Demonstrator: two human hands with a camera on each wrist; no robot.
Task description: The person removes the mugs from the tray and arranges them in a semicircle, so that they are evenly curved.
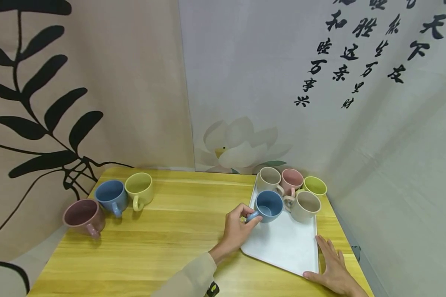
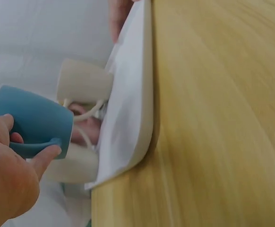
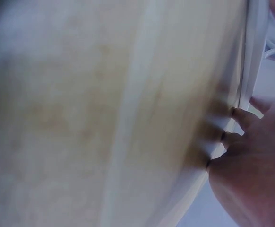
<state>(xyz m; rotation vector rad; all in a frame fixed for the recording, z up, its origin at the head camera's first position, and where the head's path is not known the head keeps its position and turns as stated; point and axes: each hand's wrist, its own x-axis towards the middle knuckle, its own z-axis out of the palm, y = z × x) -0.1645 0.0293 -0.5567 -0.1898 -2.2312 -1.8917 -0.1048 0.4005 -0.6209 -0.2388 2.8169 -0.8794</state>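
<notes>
My left hand (image 1: 237,230) pinches the handle of a blue mug (image 1: 269,205) between thumb and fingers. That mug is held upright over the white tray (image 1: 288,245), and the left wrist view shows a gap between the mug (image 2: 36,116) and the tray surface. Behind and beside it on the tray stand a beige mug (image 1: 269,179), a pink mug (image 1: 292,179), a lime-green mug (image 1: 316,186) and a second beige mug (image 1: 305,207). With fingers spread, my right hand (image 1: 332,267) rests at the tray's right edge, its thumb at the near right corner.
On the left of the wooden table (image 1: 178,231) stand a mauve mug (image 1: 84,216), a second blue mug (image 1: 112,197) and a pale yellow mug (image 1: 139,189). A printed cloth backdrop (image 1: 245,82) hangs behind the table. The tray lies near the table's right edge.
</notes>
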